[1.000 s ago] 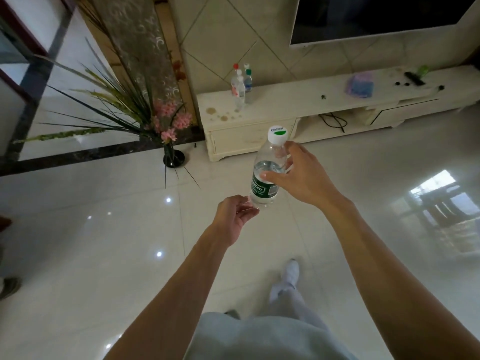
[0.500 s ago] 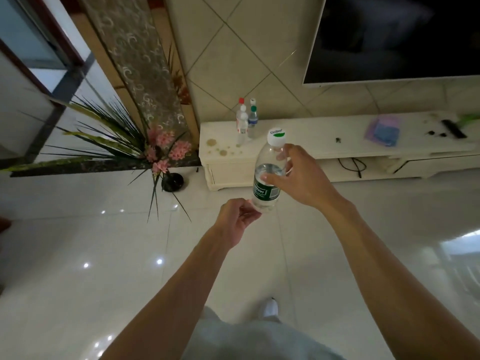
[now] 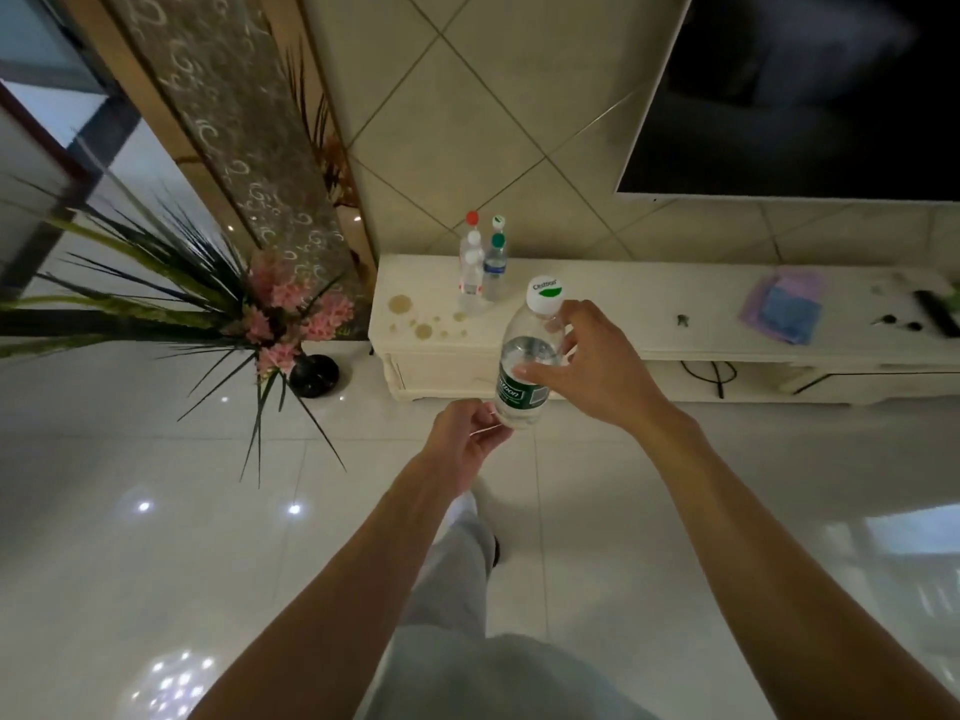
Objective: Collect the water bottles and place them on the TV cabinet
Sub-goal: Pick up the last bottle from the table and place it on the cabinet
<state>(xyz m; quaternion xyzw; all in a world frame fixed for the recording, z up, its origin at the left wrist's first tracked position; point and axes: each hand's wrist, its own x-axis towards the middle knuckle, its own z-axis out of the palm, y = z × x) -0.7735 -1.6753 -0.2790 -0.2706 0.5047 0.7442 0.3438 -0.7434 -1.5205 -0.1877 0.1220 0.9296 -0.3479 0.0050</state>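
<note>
While the water bottle (image 3: 524, 366) is in the air and not yet set down, the task stands partly done. On the left end of the TV cabinet (image 3: 623, 298), close to its back edge, a small cluster of bottles (image 3: 483, 267) stands upright with red, white and green caps. At least two are there; the exact count is hard to tell. The carried bottle, white-capped with a green label and about half full, hangs in front of the TV cabinet's left half, above the floor and short of the top.

The right hand (image 3: 597, 376) has its grip wrapped round the bottle's upper body, thumb on the near side and fingers behind the neck. The left hand (image 3: 467, 433) sits at the bottle's base with its fingers curled. Whether it supports the bottom or only rests beside it cannot be told.

What is left, by my reading, is to close the last stretch to the TV cabinet and stand this bottle beside the cluster. Whether more bottles wait elsewhere does not show.
</note>
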